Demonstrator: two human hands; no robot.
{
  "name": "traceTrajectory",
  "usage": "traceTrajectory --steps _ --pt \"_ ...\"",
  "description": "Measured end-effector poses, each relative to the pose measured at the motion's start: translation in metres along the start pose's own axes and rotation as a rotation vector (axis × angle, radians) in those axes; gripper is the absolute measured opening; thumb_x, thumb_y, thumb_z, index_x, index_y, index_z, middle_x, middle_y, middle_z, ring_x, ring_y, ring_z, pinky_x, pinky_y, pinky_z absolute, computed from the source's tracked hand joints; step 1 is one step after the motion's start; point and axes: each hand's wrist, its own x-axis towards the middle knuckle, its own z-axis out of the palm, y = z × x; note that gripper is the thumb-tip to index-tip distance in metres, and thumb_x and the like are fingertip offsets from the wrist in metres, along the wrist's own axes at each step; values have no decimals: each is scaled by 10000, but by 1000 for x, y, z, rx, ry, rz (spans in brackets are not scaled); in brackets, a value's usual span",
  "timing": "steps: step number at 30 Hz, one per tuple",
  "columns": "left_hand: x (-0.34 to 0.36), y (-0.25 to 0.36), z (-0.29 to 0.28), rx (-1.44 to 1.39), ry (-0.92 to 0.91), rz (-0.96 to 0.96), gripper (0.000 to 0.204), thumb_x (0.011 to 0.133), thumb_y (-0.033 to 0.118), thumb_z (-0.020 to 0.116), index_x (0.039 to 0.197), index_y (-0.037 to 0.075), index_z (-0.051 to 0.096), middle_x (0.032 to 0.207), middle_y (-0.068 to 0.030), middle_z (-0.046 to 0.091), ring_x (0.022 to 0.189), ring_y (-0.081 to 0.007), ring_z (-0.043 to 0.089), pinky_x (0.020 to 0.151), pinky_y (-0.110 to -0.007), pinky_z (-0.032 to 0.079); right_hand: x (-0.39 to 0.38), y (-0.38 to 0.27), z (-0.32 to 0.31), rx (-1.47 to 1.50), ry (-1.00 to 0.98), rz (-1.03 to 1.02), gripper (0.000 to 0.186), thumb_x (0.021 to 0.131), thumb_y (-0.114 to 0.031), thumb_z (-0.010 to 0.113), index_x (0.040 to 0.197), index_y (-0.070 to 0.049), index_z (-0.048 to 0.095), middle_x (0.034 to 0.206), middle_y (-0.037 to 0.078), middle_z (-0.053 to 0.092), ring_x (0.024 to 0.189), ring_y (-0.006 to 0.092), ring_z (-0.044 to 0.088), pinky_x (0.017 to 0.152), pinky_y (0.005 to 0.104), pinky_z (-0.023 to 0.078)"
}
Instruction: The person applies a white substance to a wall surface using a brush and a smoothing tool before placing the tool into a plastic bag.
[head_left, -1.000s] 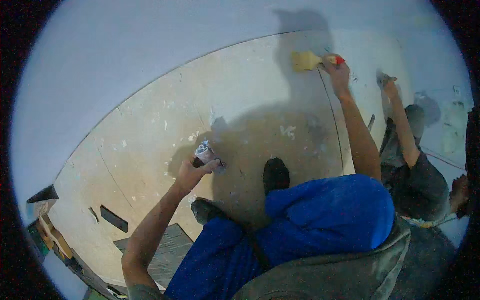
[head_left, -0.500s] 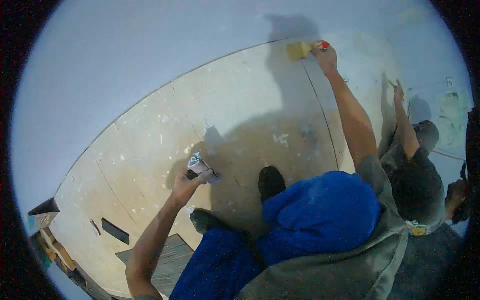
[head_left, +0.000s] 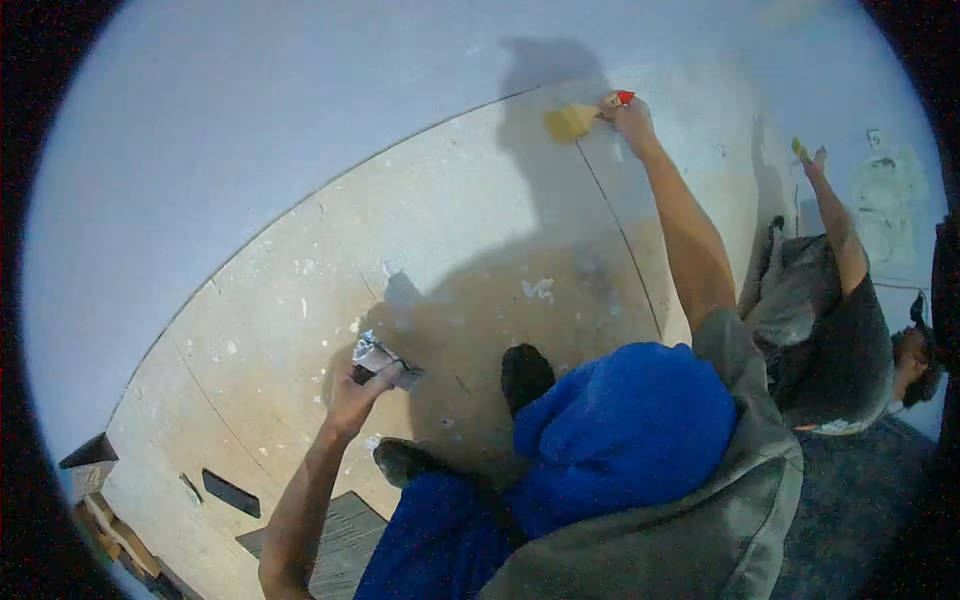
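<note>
Grasping one wide brush (head_left: 570, 123) in the curled fingers of the right hand (head_left: 632, 125), and one small rumpled grey-white object (head_left: 374, 353), kind unclear, in the bent fingers of the left hand (head_left: 358, 398), above the pale, flecked floor (head_left: 260, 320). Held near the floor's far edge, close to the bluish wall (head_left: 250, 130), with broad, slightly blurred yellow bristles to the left and a red handle end to the right. Visible besides: two dark-covered feet (head_left: 525, 375), one dark flat slab (head_left: 231, 493), one grey sheet (head_left: 345, 545) and one co-worker (head_left: 825, 340).
</note>
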Motion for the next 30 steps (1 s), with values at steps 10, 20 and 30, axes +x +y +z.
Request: traceTrajectory --steps 10,20,30 --pt "0 8 -1 -60 -15 2 389 864 109 744 1213 10 605 1116 -62 671 1020 -158 639 893 -322 521 -24 33 -46 -104 217 -17 247 870 -278 606 908 -58 711 759 102 692 726 203 653 674 362 498" --pt "-5 13 -4 -29 -12 3 377 865 113 745 1206 28 608 1148 -53 657 1008 -141 624 882 -307 506 -55 77 -62 -200 383 -6 242 825 -201 662 978 -20 705 875 111 717 818 213 677 742 361 522" --pt "1 12 3 -107 5 -40 332 863 163 761 1138 34 627 1044 -43 670 932 -135 639 764 -290 547 -75 109 -102 12 336 5 253 790 -126 613 1013 -47 704 886 95 717 799 197 662 746 342 513"
